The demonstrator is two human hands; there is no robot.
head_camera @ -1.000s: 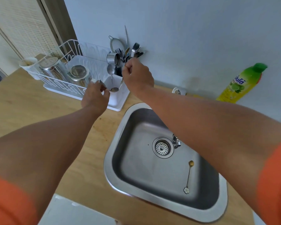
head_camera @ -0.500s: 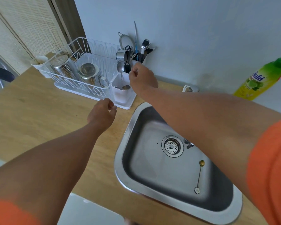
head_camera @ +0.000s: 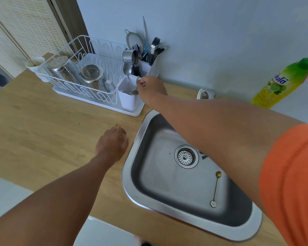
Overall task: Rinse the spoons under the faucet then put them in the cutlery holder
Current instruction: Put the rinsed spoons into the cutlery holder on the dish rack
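Step in hand looks like the drop-off: right hand [head_camera: 150, 89] at the near compartment of the white holder [head_camera: 127, 102], fingers pinched together on what seems a spoon handle tip just above the rim; a spoon bowl [head_camera: 134, 92] shows low inside that compartment, likely the same piece, though the shaft between is hard to trace; another spoon [head_camera: 127, 69] stands bowl-up in the holder beside it; left hand [head_camera: 112, 145] hovers low over the wooden surface [head_camera: 43, 132] just left of the sink [head_camera: 167, 174], fingers loosely curled, nothing in them; one gold spoon [head_camera: 215, 188] with a flower end lies on the sink floor right of the drain [head_camera: 185, 156], well apart from both hands, not rinsed yet by my read; next move calls for letting go at the holder, then reaching back into the sink for the gold spoon and taking it under the faucet; faucet itself mostly hidden by the right forearm, only a small metal bit shows near the drain, so cannot tell if water runs; far compartments of the holder crowded with forks and dark handles, hard to sort; rack [head_camera: 82, 75] holds steel cups; green bottle [head_camera: 281, 84] at the wall, cut by the frame edge; both sleeves orange, cropped.
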